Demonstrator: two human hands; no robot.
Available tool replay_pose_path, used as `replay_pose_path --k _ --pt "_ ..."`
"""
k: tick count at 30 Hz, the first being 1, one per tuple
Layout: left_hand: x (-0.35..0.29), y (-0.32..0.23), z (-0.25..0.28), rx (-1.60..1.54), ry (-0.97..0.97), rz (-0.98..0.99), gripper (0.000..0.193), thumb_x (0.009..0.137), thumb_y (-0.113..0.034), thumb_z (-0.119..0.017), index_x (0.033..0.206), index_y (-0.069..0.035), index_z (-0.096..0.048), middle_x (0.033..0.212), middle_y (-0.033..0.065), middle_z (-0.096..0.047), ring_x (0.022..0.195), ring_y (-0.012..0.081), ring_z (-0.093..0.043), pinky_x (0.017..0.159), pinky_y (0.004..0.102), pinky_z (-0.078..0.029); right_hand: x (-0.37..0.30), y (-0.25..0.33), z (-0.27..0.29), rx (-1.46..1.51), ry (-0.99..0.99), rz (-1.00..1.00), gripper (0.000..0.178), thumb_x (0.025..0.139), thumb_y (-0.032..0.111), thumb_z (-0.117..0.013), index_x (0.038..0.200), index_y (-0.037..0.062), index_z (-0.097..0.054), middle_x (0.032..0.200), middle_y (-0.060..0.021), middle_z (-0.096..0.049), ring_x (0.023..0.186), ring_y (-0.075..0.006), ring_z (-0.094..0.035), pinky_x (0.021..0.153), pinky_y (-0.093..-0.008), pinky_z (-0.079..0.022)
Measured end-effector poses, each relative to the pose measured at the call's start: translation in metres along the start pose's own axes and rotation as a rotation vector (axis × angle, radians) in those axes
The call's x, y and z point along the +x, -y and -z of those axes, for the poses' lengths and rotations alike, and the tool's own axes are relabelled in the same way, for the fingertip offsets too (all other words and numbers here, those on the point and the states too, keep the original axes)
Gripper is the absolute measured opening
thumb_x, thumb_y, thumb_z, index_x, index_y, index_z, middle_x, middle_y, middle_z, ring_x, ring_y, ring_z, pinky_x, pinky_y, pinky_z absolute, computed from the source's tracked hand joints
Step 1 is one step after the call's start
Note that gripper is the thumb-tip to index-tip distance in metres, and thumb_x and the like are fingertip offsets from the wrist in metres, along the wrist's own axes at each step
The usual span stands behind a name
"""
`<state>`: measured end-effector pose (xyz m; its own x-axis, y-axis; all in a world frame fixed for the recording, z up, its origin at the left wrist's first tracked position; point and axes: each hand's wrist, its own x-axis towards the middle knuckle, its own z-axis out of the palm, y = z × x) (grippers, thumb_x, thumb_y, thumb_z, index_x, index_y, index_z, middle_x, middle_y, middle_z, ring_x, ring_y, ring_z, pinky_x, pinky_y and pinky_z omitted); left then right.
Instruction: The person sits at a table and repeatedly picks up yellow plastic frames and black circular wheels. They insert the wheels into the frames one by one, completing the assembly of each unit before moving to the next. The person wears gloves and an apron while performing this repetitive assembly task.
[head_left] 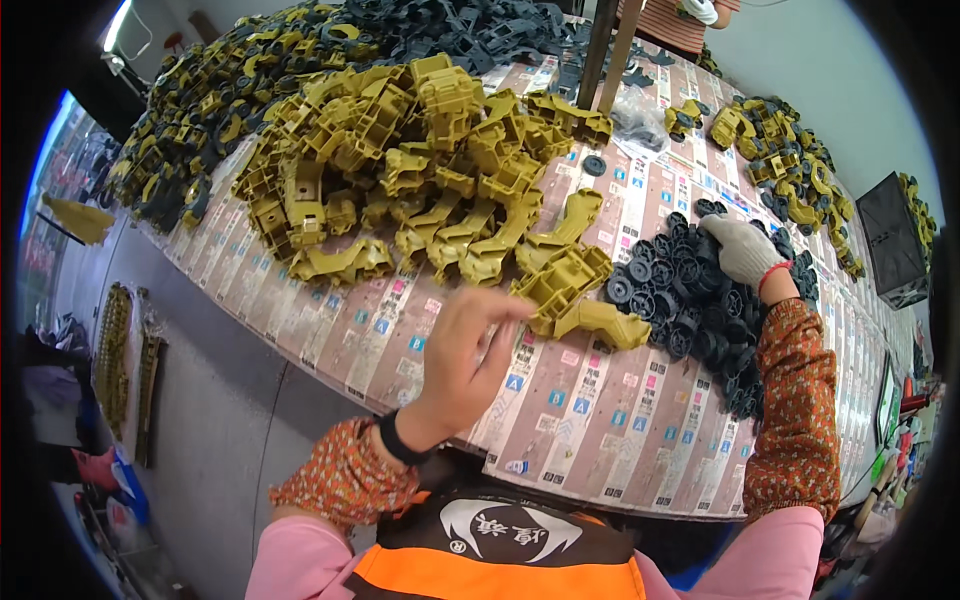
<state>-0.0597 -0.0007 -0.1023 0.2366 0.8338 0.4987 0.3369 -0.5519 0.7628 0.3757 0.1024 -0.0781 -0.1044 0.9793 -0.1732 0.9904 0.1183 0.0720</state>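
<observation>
My left hand [462, 358], bare and with a dark band at its wrist, hovers at the table's near side. Its thumb and index finger are apart with nothing between them. The index fingertip overlaps the edge of a yellow plastic toy-vehicle body [565, 285]; whether it touches cannot be told. Just in front lies a curved yellow part [605, 325]. My right hand [742, 250], in a white knit glove, reaches onto a heap of small black toy wheels [685, 270]. Its fingers are bent and close together, and the tips are hidden among the wheels.
A large pile of yellow plastic bodies [400, 150] covers the middle of the table [560, 400]. Yellow-and-black toy vehicles [220, 110] heap up at far left and far right. Dark parts [460, 35] lie behind a post [597, 55]. Another person [672, 25] stands beyond; a black crate [893, 240] is at right.
</observation>
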Motion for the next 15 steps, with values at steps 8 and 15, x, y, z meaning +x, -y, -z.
replay_pose_path --k 8,15 --pt "0.072 0.008 -0.053 0.589 0.42 -0.094 0.061 0.092 -0.031 -0.079 0.146 -0.014 -0.054 0.124 0.018 -0.063 0.112 0.039 -0.066 0.092 0.0494 -0.055 -0.064 0.044 0.018 -0.117 -0.235 0.242 0.042 0.088 0.002 -0.057 0.128 0.0072 -0.067 0.127 -0.0163 -0.069 0.118 -0.0383 -0.065 0.104 -0.0469 -0.05" --pt "0.063 0.018 -0.031 0.285 0.537 0.083 0.064 0.092 -0.023 -0.079 0.15 -0.017 -0.052 0.132 0.0161 -0.058 0.114 0.0339 -0.067 0.096 0.0434 -0.055 -0.126 0.064 0.017 0.082 -0.367 0.148 0.022 0.091 0.008 -0.064 0.112 0.0087 -0.072 0.108 -0.0139 -0.072 0.108 -0.0354 -0.069 0.094 -0.0476 -0.053"
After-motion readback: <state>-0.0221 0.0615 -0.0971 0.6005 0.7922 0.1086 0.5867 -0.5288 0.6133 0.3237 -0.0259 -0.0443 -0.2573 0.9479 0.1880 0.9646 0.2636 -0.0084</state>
